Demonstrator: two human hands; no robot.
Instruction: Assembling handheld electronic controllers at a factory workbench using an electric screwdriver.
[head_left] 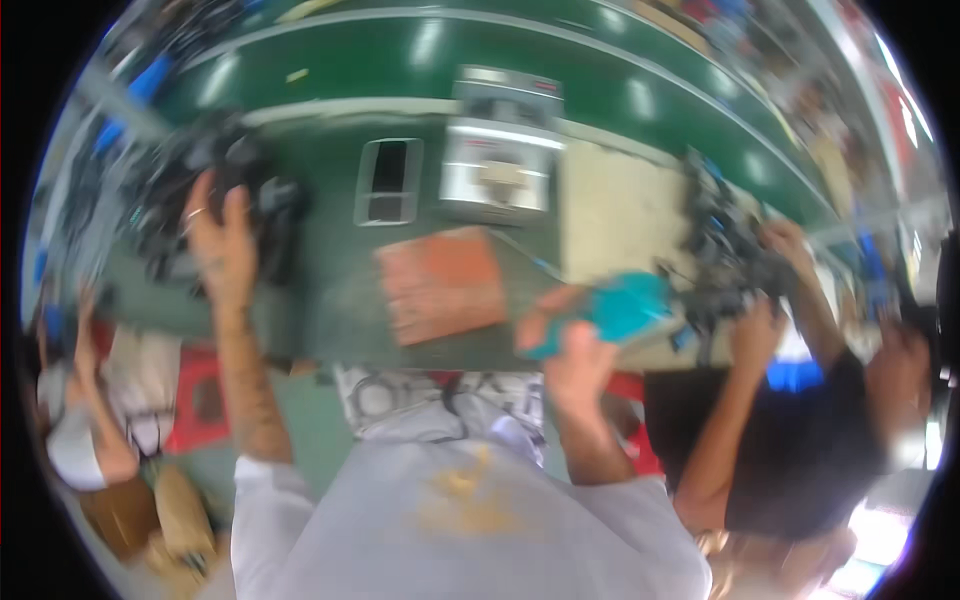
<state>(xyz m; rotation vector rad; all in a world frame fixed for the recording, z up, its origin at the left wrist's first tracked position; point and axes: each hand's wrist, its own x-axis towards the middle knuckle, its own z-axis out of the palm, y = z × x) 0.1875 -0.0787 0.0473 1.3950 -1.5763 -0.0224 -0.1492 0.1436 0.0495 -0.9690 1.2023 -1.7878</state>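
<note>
My left hand (pixel 222 240) reaches over a heap of black parts (pixel 160 235) on the left of the bench. Its fingers are stretched and apart at the heap's edge, against dark pieces too blurred to tell one from another. In front of me, my right hand (pixel 578 360) is closed on a teal object (pixel 630 305) with a rounded, flat-looking shape; motion smears it, so its kind is unclear. Between my hands lies a reddish-orange pad (pixel 440 285) on the green bench top (pixel 335 290).
Beyond the pad are a phone (pixel 388 182) in a pale frame and a white-and-grey box (pixel 500 145). A cream board (pixel 615 205) lies at right. Co-worker's hands (pixel 775 290) work at another black heap (pixel 715 240). A green conveyor belt (pixel 520 50) runs behind.
</note>
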